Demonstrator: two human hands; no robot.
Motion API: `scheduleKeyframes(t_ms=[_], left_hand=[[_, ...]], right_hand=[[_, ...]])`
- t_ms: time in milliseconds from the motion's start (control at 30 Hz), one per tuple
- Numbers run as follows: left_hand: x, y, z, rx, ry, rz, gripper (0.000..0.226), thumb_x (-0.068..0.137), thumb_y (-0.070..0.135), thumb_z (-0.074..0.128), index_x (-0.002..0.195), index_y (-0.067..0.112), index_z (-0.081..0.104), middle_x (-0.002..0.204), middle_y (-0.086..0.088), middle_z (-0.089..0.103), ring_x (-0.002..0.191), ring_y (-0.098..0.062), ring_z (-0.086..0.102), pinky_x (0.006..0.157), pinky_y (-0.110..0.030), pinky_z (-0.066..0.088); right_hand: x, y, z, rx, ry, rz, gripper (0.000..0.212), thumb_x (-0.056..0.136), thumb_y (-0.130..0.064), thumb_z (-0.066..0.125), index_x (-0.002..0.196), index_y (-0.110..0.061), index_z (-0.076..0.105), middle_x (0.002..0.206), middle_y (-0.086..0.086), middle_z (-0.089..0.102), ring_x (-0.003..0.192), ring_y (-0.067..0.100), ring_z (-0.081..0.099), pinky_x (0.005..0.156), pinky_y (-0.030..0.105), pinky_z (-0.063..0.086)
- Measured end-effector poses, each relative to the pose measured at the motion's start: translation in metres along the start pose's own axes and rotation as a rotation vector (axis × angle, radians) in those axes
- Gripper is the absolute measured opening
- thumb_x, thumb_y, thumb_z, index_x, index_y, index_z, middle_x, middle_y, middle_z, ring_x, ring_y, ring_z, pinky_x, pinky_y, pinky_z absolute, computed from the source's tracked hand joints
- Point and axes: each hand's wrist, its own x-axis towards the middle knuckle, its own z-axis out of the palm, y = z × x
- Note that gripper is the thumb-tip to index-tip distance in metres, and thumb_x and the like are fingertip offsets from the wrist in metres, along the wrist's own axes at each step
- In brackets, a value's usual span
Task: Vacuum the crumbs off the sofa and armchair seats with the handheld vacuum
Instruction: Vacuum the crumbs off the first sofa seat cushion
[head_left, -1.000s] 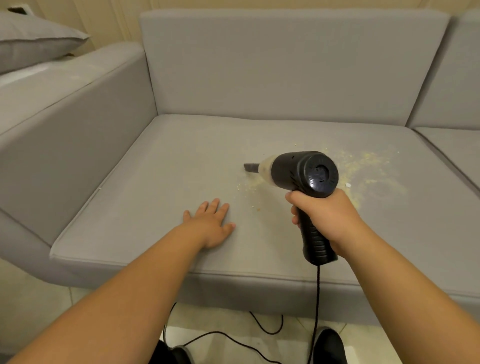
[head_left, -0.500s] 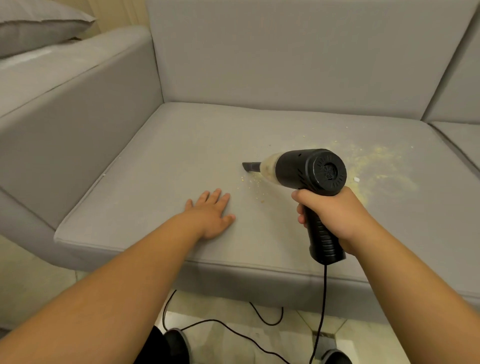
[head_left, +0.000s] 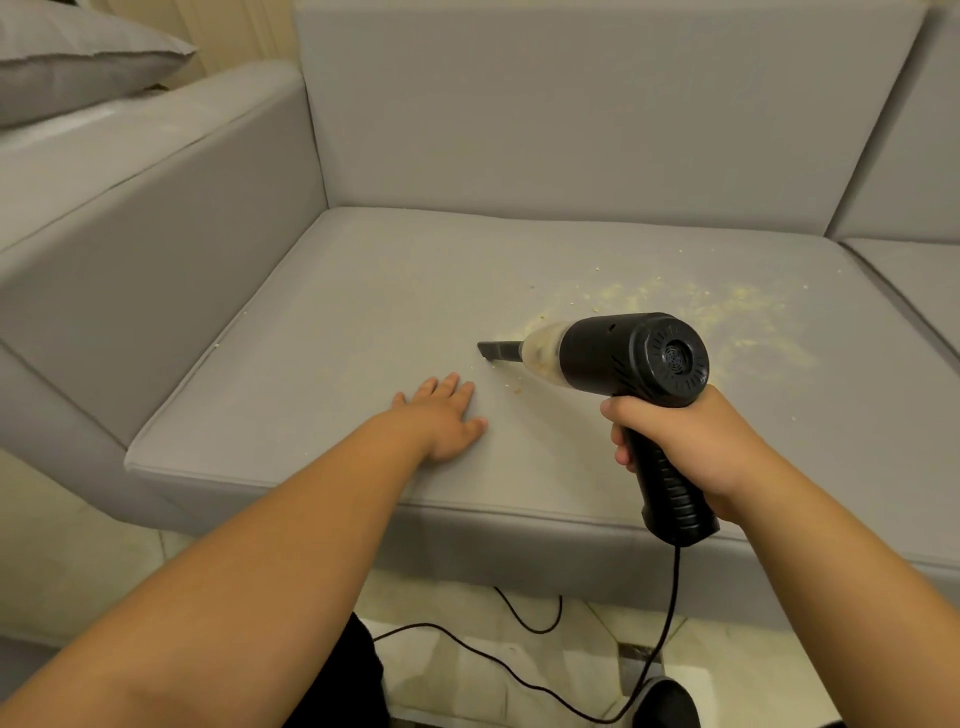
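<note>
My right hand (head_left: 691, 447) grips the handle of a black handheld vacuum (head_left: 628, 358). Its narrow nozzle points left and touches the grey sofa seat (head_left: 322, 332). The clear dust cup behind the nozzle holds yellowish crumbs. A wide patch of yellow crumbs (head_left: 727, 317) lies on the seat behind and to the right of the vacuum, and a few loose bits sit just below the nozzle. My left hand (head_left: 441, 415) rests flat on the seat, fingers straight, a little left of and nearer than the nozzle.
The sofa armrest (head_left: 130, 218) rises on the left with a grey pillow (head_left: 78, 57) beyond it. A second seat cushion (head_left: 924, 270) adjoins on the right. The vacuum's black cord (head_left: 670, 613) hangs to the tiled floor and loops in front of the sofa.
The vacuum has shifted slightly left along the seat, leaving fewer crumbs under the nozzle. My left hand stays flat in the same place. The view has tilted a little.
</note>
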Motion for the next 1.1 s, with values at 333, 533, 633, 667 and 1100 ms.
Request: scheduleKeyframes(t_ms=[333, 533, 633, 667, 1100], left_hand=[[-0.001, 0.020, -0.004, 0.011, -0.019, -0.007, 0.075, 0.106, 0.061, 0.027, 0.166, 0.028, -0.003, 0.173, 0.006, -0.012, 0.159, -0.024, -0.006, 0.126, -0.059, 0.006], [0.007, 0.017, 0.001, 0.028, -0.004, -0.004, 0.076, 0.105, 0.062, 0.027, 0.166, 0.027, -0.002, 0.173, 0.005, -0.011, 0.159, -0.026, -0.005, 0.125, -0.060, 0.008], [0.011, 0.014, 0.004, 0.037, 0.001, -0.008, 0.077, 0.105, 0.064, 0.028, 0.166, 0.028, -0.001, 0.173, 0.005, -0.010, 0.159, -0.026, -0.004, 0.126, -0.060, 0.008], [0.012, 0.013, 0.005, 0.047, 0.005, -0.006, 0.077, 0.104, 0.064, 0.028, 0.166, 0.028, -0.001, 0.173, 0.004, -0.010, 0.159, -0.026, -0.003, 0.126, -0.059, 0.009], [0.011, 0.016, 0.004, 0.057, 0.010, 0.015, 0.076, 0.105, 0.063, 0.028, 0.166, 0.028, -0.001, 0.173, 0.005, -0.010, 0.160, -0.025, -0.003, 0.126, -0.058, 0.010]], right_hand=[[-0.014, 0.006, -0.021, -0.014, -0.057, -0.012, 0.011, 0.091, -0.014, 0.075, 0.094, -0.004, 0.071, 0.076, 0.015, 0.071, 0.067, 0.026, 0.069, 0.072, 0.044, 0.060], [-0.021, 0.005, -0.029, -0.018, -0.029, 0.004, 0.019, 0.090, -0.016, 0.076, 0.102, -0.002, 0.072, 0.075, 0.012, 0.071, 0.067, 0.023, 0.069, 0.073, 0.040, 0.060], [-0.022, 0.001, -0.034, 0.017, 0.001, 0.019, 0.021, 0.090, -0.014, 0.077, 0.105, -0.001, 0.072, 0.074, 0.012, 0.070, 0.067, 0.024, 0.068, 0.072, 0.040, 0.060], [-0.024, -0.001, -0.036, 0.026, 0.001, 0.021, 0.019, 0.090, -0.014, 0.077, 0.104, -0.002, 0.072, 0.074, 0.013, 0.070, 0.067, 0.024, 0.068, 0.070, 0.038, 0.060], [-0.045, -0.023, -0.085, -0.034, -0.095, 0.049, 0.030, 0.093, -0.013, 0.072, 0.119, 0.001, 0.067, 0.075, 0.013, 0.069, 0.066, 0.024, 0.067, 0.063, 0.035, 0.060]])
